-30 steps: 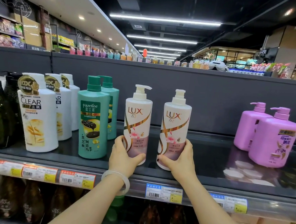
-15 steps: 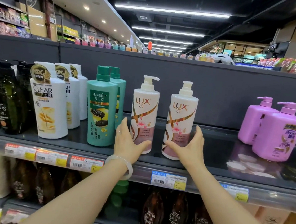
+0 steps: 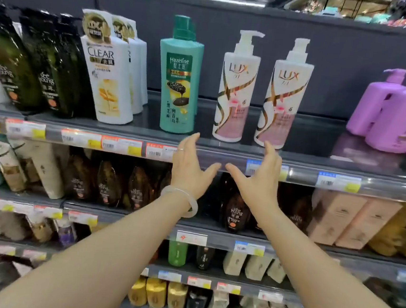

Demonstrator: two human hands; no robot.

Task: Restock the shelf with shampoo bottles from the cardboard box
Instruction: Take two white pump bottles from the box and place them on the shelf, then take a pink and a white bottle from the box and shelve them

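On the top shelf [image 3: 310, 139], from left to right: dark green bottles [image 3: 31, 67], white CLEAR bottles [image 3: 108, 75], a teal Hazeline bottle [image 3: 179, 77], two upright LUX shampoo bottles [image 3: 236, 90] [image 3: 282, 99] just beside each other, and purple pump bottles [image 3: 399, 110]. Below the LUX pair, the left hand [image 3: 190, 170] and right hand [image 3: 260, 179] are spread and hold nothing, thumbs nearly meeting. No cardboard box is visible.

"CLEAR" on white bottle [image 3: 107, 80], "Hazeline" on teal bottle [image 3: 179, 82], "LUX" on two pump bottles [image 3: 236, 92], "young" on dark bottles [image 3: 14, 66]
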